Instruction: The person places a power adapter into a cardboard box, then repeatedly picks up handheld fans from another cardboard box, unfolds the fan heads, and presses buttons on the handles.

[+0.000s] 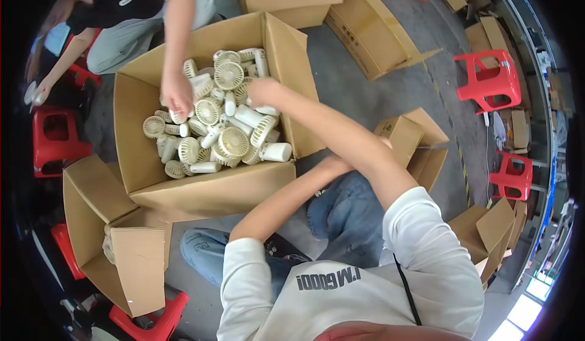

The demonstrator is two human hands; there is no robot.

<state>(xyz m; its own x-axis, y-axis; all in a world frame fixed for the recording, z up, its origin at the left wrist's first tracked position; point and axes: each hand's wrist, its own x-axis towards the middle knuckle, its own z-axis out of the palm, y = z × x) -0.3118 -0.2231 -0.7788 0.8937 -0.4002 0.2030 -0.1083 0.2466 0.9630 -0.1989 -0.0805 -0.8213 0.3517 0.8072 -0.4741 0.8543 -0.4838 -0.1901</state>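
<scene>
A large open cardboard box (204,198) holds many white handheld fans (233,142) in a loose heap. My right hand (263,92) is inside its right side, fingers closed on a white handheld fan (267,109) that it mostly covers. My arms cross, with the right forearm over the left. My left hand (385,142) reaches to a smaller open carton (399,137) on the right. The right forearm covers most of that hand, so its fingers and anything in them are hidden.
Across the box a co-worker's hand (177,95) reaches into the fans; their other hand (42,90) holds something white. An open carton (139,268) stands at lower left, another (372,33) at the back. Red stools (490,80) stand around on the grey floor (341,100).
</scene>
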